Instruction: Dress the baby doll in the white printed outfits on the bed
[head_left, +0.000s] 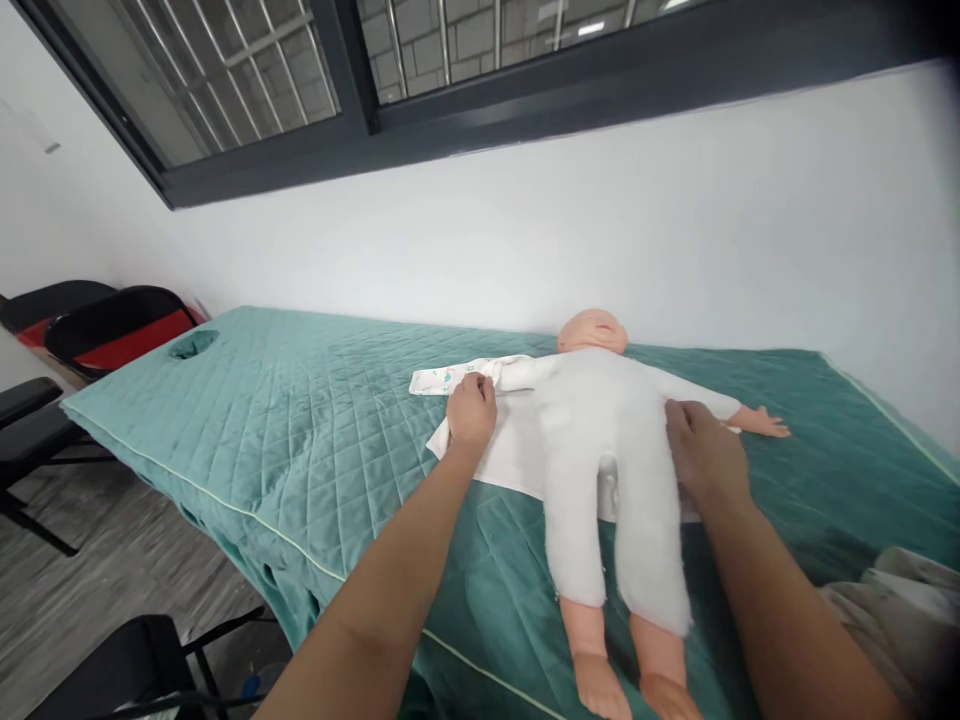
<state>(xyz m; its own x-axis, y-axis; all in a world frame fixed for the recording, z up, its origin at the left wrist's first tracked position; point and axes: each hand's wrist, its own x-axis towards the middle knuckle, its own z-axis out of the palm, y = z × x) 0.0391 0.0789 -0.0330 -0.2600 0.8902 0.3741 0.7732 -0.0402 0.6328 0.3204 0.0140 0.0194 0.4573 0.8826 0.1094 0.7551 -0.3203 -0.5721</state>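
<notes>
A baby doll (600, 420) with a white cloth body and bare plastic head, hands and feet lies on its back, feet toward me. Spread under its trunk is a white baby shirt (514, 455). One patterned sleeve (435, 381) reaches out to the left around the end of the doll's arm, hiding that hand. My left hand (472, 408) is closed on this sleeve near the doll's forearm. Beside the doll's hip, my right hand (705, 450) has curled fingers; what they hold, if anything, is hidden. The doll's other arm is outside any sleeve.
A green quilted cover (322, 430) drapes the bed, which has a face hole (193, 344) at its far left. Crumpled pale cloth (892, 610) lies at the lower right. Black chairs (120, 325) stand left, another (112, 670) in front. A wall and window (375, 150) rise behind.
</notes>
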